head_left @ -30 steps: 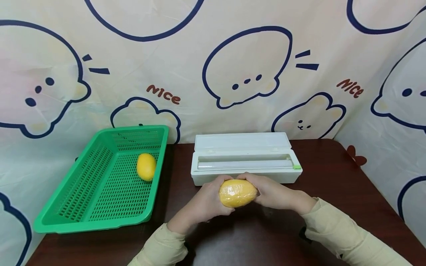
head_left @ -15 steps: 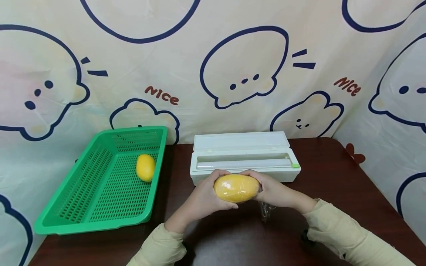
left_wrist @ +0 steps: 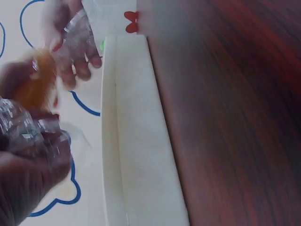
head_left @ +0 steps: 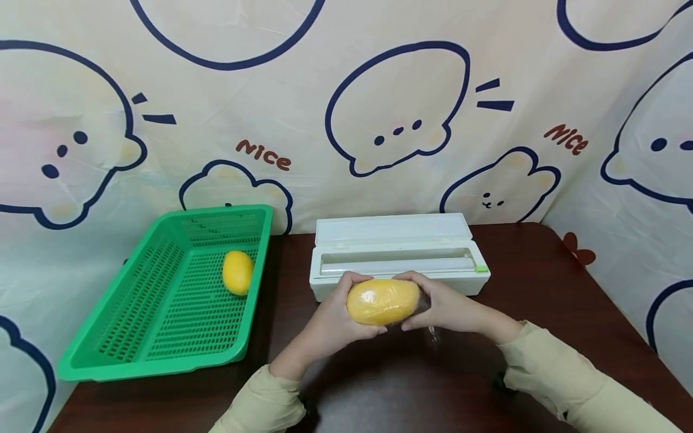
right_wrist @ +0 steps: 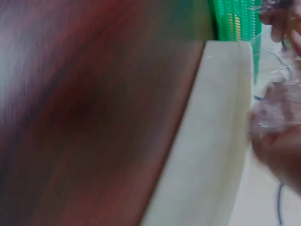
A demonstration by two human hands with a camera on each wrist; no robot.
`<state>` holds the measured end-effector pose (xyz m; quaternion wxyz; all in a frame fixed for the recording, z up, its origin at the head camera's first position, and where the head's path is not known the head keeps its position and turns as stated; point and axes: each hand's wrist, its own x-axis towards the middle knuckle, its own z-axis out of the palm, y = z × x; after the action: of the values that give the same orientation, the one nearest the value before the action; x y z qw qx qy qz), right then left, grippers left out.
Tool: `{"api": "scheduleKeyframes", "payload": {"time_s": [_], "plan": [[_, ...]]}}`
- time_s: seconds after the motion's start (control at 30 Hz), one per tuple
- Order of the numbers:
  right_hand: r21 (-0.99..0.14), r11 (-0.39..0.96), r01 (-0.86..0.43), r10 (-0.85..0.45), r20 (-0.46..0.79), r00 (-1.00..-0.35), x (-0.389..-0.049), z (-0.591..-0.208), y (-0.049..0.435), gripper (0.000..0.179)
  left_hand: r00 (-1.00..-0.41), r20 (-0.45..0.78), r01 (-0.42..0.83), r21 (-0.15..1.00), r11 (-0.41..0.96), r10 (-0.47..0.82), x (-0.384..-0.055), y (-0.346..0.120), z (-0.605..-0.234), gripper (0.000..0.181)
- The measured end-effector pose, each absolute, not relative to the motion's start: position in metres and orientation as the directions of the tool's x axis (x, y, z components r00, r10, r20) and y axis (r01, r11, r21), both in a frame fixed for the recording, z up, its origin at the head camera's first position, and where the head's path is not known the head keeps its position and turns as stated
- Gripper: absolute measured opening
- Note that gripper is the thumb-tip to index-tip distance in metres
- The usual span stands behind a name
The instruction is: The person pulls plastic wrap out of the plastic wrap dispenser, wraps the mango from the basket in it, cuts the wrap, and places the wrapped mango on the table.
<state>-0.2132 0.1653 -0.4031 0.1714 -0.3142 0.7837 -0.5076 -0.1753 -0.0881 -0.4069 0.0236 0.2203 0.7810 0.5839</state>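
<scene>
A yellow mango, shiny with cling film around it, is held up in front of the white cling film box. My left hand grips its left end, thumb and fingers on either side. At the other end my right hand curls round the loose film there, fingertips right at the fruit. Bunched clear film also covers the left palm in the left wrist view. More crumpled film lies over the right fingers in the right wrist view, where motion blurs the hand.
The box has its lid raised, and a film roll lies inside. To the left stands a green basket with another yellow mango in it. A patterned cloth hangs behind the dark wooden table.
The mango has turned from end-on to more sideways and risen slightly. The right hand has shifted around its right end; the hanging film tail shows less than half a second ago.
</scene>
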Motion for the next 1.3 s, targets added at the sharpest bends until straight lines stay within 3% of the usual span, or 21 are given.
{"api": "scheduleKeyframes", "payload": {"time_s": [0.13,0.27,0.43,0.57,0.83,1.1,1.3], "plan": [[-0.809,0.472,-0.351,-0.489,0.091,-0.868,-0.206,-0.399,0.173,0.07,-0.932,0.232,0.317,0.896,0.311,0.28,-0.176,-0.088,-0.407,0.079],[-0.919,0.372,-0.131,-0.381,-0.023,-0.924,-0.198,-0.391,0.17,0.06,-0.928,0.249,0.333,0.888,0.315,0.278,-0.176,-0.084,-0.408,0.079],[-0.973,0.085,0.214,-0.463,-0.229,-0.856,-0.19,-0.384,0.151,0.075,-0.895,0.294,0.395,0.87,0.294,0.334,-0.174,-0.075,-0.412,0.078],[-0.928,-0.07,0.367,-0.485,-0.289,-0.825,-0.186,-0.386,0.142,0.081,-0.874,0.323,0.43,0.861,0.271,0.362,-0.172,-0.071,-0.416,0.078],[-0.897,-0.102,0.43,-0.568,-0.302,-0.765,-0.187,-0.395,0.141,0.075,-0.857,0.347,0.461,0.847,0.266,0.382,-0.169,-0.071,-0.416,0.077],[-0.832,-0.265,0.488,-0.459,-0.336,-0.822,-0.184,-0.398,0.136,0.062,-0.861,0.323,0.422,0.885,0.197,0.393,-0.171,-0.07,-0.415,0.078],[-0.798,-0.262,0.542,-0.55,-0.339,-0.764,-0.183,-0.397,0.139,0.058,-0.863,0.293,0.395,0.899,0.188,0.412,-0.171,-0.07,-0.412,0.081]]}}
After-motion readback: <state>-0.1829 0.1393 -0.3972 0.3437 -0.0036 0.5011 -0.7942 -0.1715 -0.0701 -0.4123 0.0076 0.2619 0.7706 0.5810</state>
